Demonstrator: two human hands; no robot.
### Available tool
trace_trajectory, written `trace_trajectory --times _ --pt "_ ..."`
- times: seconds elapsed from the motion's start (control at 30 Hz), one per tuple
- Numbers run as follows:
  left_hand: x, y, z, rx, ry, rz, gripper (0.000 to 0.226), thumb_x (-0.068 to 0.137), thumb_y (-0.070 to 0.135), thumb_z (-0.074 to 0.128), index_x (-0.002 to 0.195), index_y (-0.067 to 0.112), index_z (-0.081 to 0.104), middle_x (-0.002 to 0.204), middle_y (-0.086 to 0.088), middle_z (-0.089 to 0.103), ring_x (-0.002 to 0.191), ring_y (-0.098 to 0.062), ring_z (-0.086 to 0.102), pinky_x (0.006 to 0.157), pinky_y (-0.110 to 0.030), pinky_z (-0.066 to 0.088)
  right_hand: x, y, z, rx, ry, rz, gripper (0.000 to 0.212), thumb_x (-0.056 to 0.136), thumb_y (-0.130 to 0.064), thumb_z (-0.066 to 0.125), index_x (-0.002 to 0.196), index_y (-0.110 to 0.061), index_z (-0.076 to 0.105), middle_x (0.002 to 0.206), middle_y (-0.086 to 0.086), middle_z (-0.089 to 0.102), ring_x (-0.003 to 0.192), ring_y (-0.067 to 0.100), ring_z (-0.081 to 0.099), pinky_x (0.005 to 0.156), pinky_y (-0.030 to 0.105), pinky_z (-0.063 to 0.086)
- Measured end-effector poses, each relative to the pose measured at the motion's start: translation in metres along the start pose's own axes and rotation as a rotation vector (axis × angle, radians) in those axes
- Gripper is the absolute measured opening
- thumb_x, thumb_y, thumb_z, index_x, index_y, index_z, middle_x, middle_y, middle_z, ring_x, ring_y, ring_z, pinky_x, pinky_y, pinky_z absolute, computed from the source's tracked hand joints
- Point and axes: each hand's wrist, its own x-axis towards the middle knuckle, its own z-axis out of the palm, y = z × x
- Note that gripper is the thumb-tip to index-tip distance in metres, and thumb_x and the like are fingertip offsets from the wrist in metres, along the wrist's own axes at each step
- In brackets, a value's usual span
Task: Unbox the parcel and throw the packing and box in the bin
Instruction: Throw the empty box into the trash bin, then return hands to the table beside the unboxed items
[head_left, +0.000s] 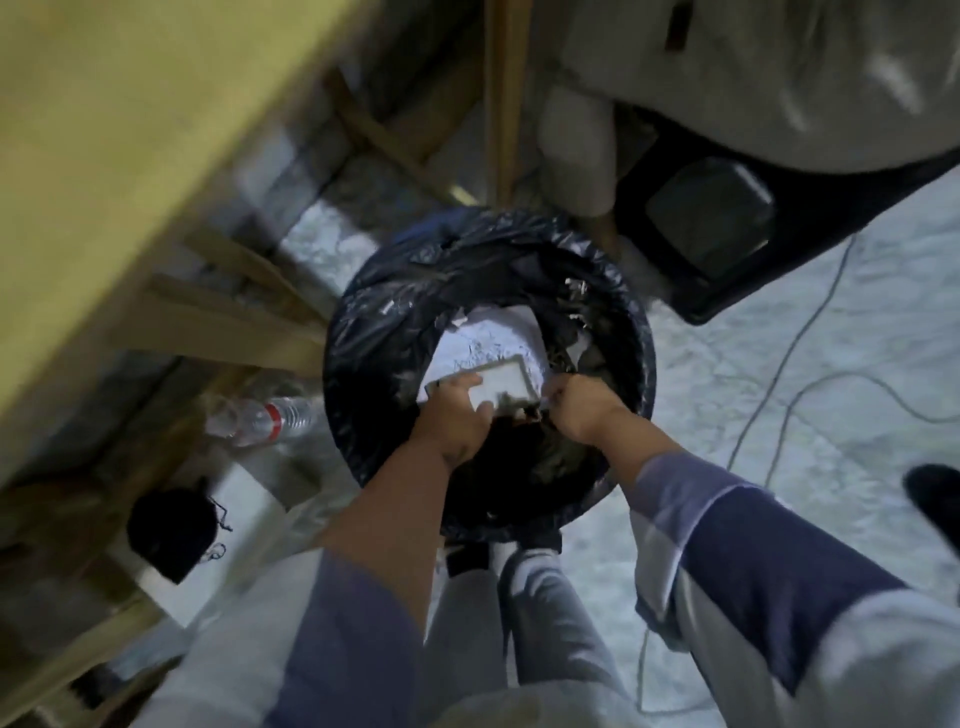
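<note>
A round bin (358, 332) lined with a black bag stands on the floor below me. Both my hands reach over its mouth. My left hand (454, 415) grips the near left side of a small flat white box (501, 384) with a grey rim. My right hand (582, 408) is curled at the box's right corner and pinches something there; blur hides exactly what. White paper and shredded packing (483, 338) lie inside the bin under the box.
A yellow wooden table (130, 130) with slanted legs stands at the left. A plastic bottle (265, 415) lies on the floor by the bin. A white box (234, 514) with a black object sits at lower left. Cables (795, 353) cross the pale floor at right.
</note>
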Motion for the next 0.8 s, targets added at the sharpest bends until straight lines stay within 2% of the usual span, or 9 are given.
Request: trace_trajectory --times 0.13,0.17,0.23,0.33,0.4,0.57,0.67,0.8 --pt "-0.059 0.047 -0.051 -0.003 -0.004 0.057 0.046 0.099 0.024 0.047 0.143 0.015 0.038 0.148 -0.007 0.041 0.128 -0.025 0.047 0.095 -0.026 0.039 -0.063 -0.027 -0.056 -0.021 0.038 -0.040 0.036 0.095 -0.021 0.043 0.129 -0.014 0.054 0.127 0.017 0.060 0.112 0.034 0.058 0.084 0.034 0.048" --pt "-0.071 0.057 -0.062 -0.008 -0.001 0.048 0.045 0.099 0.025 0.047 0.143 0.017 0.038 0.148 -0.005 0.042 0.128 -0.024 0.047 0.094 -0.026 0.040 -0.077 -0.036 -0.069 -0.026 0.052 -0.053 0.037 0.095 -0.020 0.043 0.130 -0.013 0.053 0.129 0.016 0.060 0.113 0.034 0.058 0.086 0.034 0.048" --pt "-0.105 0.082 -0.092 -0.030 0.058 0.081 0.043 0.098 0.025 0.048 0.139 0.017 0.043 0.142 -0.005 0.049 0.122 -0.021 0.052 0.092 -0.024 0.042 -0.116 -0.064 -0.104 -0.050 0.118 -0.093 0.037 0.095 -0.016 0.043 0.130 -0.013 0.054 0.133 0.014 0.058 0.117 0.032 0.057 0.094 0.034 0.048" --pt "-0.148 0.112 -0.134 -0.086 0.174 0.145 0.037 0.096 0.020 0.052 0.132 0.012 0.051 0.130 -0.007 0.059 0.112 -0.019 0.057 0.079 -0.014 0.039 -0.166 -0.108 -0.147 -0.064 0.224 -0.192 0.036 0.093 -0.017 0.046 0.128 -0.018 0.056 0.136 0.011 0.056 0.122 0.029 0.054 0.100 0.033 0.045" --pt "-0.171 0.123 -0.162 -0.131 0.279 0.172 0.034 0.095 0.018 0.052 0.128 0.011 0.054 0.125 -0.007 0.062 0.111 -0.021 0.059 0.084 -0.015 0.042 -0.190 -0.137 -0.169 -0.094 0.275 -0.267 0.035 0.093 -0.018 0.047 0.126 -0.017 0.058 0.134 0.011 0.057 0.124 0.029 0.053 0.101 0.033 0.044" --pt "-0.214 0.113 -0.233 -0.212 0.494 0.186 0.035 0.095 0.017 0.052 0.128 0.007 0.055 0.125 -0.010 0.062 0.113 -0.023 0.058 0.086 -0.018 0.039 -0.220 -0.220 -0.197 -0.150 0.323 -0.425 0.037 0.092 -0.017 0.047 0.127 -0.015 0.057 0.131 0.011 0.060 0.119 0.029 0.056 0.094 0.032 0.045" --pt "-0.226 0.086 -0.282 -0.236 0.586 0.139 0.035 0.096 0.020 0.051 0.128 0.008 0.055 0.127 -0.008 0.060 0.116 -0.024 0.056 0.092 -0.026 0.042 -0.227 -0.276 -0.202 -0.159 0.323 -0.491 0.038 0.092 -0.017 0.047 0.129 -0.016 0.055 0.127 0.014 0.060 0.115 0.031 0.057 0.090 0.032 0.046" --pt "-0.221 0.046 -0.344 -0.254 0.726 0.062 0.036 0.094 0.020 0.054 0.128 0.010 0.056 0.132 -0.009 0.058 0.120 -0.026 0.054 0.096 -0.027 0.040 -0.214 -0.343 -0.205 -0.196 0.336 -0.546 0.038 0.093 -0.022 0.049 0.130 -0.019 0.054 0.122 0.012 0.062 0.107 0.027 0.061 0.083 0.030 0.046"
